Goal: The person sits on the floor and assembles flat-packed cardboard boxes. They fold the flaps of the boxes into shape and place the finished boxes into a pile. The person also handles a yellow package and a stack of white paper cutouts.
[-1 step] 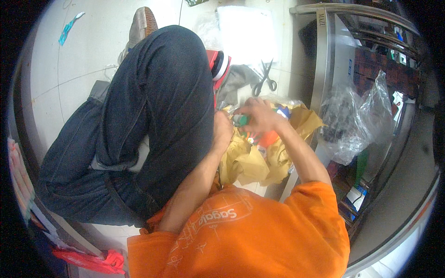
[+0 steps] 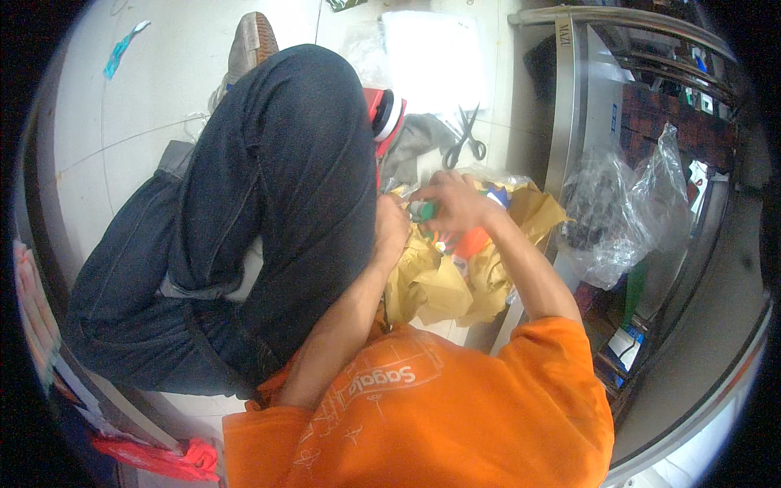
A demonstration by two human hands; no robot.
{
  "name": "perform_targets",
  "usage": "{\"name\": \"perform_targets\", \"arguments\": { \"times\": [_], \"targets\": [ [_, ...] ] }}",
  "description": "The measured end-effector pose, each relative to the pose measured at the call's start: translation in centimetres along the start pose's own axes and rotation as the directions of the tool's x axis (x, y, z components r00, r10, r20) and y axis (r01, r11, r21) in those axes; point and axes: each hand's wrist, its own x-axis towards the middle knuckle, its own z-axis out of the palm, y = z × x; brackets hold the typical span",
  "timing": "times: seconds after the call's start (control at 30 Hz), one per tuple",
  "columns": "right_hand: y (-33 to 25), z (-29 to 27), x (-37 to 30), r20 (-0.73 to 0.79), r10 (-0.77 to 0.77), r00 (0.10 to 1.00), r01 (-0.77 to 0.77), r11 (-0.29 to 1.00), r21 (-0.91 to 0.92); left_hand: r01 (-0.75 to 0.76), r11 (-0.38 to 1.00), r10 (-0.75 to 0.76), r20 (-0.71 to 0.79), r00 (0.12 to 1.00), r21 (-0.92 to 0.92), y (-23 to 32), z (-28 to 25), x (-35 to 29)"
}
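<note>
My right hand (image 2: 457, 203) curls over an open, crumpled yellow bag (image 2: 431, 294), its fingers and thumb around a small green-and-grey cylindrical item (image 2: 422, 211). Inside the bag lie an orange item (image 2: 472, 241) and a blue-and-white piece (image 2: 498, 197), partly covered by that hand and its forearm. My left hand (image 2: 392, 226) is closed at the bag's left edge, against my raised knee. Its fingertips are hidden, so what it grips cannot be made out.
Black scissors (image 2: 466, 140) lie on the floor beyond the bag, beside a grey cloth (image 2: 419, 145). A white flat package (image 2: 435, 57) and a red-and-white object (image 2: 386, 114) are farther off. At right stands a metal-framed rack (image 2: 561, 106) with a clear plastic bag (image 2: 614, 215).
</note>
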Motion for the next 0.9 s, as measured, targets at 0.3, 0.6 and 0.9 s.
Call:
{"name": "perform_targets", "arguments": {
  "times": [0.3,0.6,0.9],
  "targets": [
    [1.1,-0.4,0.2,0.058,-0.106,0.993,0.094,0.977,0.189,-0.036,0.996,0.027,-0.117,0.993,-0.077,-2.4,2.1,0.6],
    [-0.8,-2.0,-2.8,-0.06,-0.159,0.985,0.162,0.985,0.05,-0.176,0.984,0.173,-0.089,0.981,-0.027,-0.9,0.4,-0.7],
    [-0.8,-0.5,0.0,0.418,-0.209,0.884,0.202,0.977,0.061,-0.313,0.919,0.316,0.026,0.948,0.238,-1.8,0.5,-1.1]
  ]
}}
